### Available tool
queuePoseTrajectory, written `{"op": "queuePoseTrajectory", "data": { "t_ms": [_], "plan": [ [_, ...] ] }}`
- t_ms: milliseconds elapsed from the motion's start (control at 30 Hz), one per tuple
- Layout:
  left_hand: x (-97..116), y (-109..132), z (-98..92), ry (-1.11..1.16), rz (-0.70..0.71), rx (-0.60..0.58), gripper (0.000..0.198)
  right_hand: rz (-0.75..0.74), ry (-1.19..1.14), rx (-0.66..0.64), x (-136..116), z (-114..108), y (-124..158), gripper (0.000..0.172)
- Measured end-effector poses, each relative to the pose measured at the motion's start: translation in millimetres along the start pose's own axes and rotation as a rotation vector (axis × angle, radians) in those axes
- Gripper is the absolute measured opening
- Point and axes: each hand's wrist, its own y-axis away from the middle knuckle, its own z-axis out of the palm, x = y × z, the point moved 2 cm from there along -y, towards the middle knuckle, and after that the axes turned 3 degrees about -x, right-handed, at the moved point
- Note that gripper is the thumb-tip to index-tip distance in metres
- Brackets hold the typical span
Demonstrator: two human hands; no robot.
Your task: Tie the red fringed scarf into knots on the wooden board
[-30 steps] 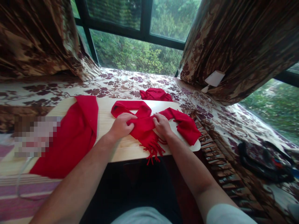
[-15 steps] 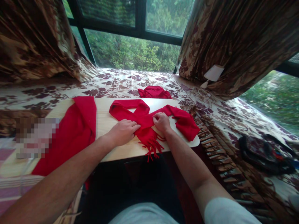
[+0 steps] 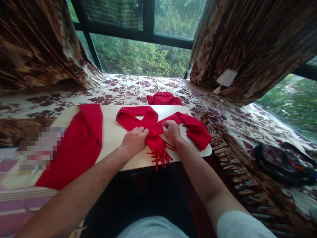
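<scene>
A red fringed scarf [image 3: 137,111] lies on the pale wooden board [image 3: 110,132], looped at the far side and crossing over itself. At the crossing, my left hand [image 3: 135,138] is closed on the scarf with its fingers bent together. To the right, my right hand [image 3: 171,130] pinches the part of the scarf that runs off to the right. That end lies bunched near the board's right edge, while the other end's fringe hangs toward me between my hands. What lies under my fingertips is hidden.
Another red cloth [image 3: 79,145] covers the board's left part, beside a blurred-out item [image 3: 41,148]. More red fabric [image 3: 164,98] lies beyond the board on the floral cover. A white lamp [image 3: 226,78] and a dark bag [image 3: 277,165] are at the right.
My left hand has shifted slightly right and its fingers have moved up onto the scarf crossing. The hanging fringe has moved slightly. My right hand stays where it was.
</scene>
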Motion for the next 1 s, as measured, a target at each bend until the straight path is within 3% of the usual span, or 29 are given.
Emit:
{"op": "queuePoseTrajectory", "data": {
  "t_ms": [233, 400, 567, 700, 1000],
  "plan": [
    [1.2, -2.1, 9.3, 0.02, -0.104, 0.022, 0.023, 0.035, -0.068, -0.046, 4.2, -3.0, 2.0, 0.043],
    [-8.3, -2.2, 14.8, 0.139, -0.241, 0.11, 0.025, -0.201, -0.078, -0.202, 10.3, -9.5, -0.7, 0.06],
    [-15.7, -3.4, 15.6, 0.264, -0.343, 0.162, 0.027, -0.145, 0.103, -0.16, 24.0, -20.1, -8.9, 0.037],
    [-23.1, -4.4, 14.7, 0.351, -0.449, 0.158, 0.027, -0.135, 0.294, -0.183, 20.4, -28.6, -9.4, 0.023],
    [-42.1, -8.1, 28.5, 0.599, -0.596, 0.233, 0.028, -0.294, 0.425, -0.392, -42.7, -18.9, 17.1, 0.025]
  ]
}}
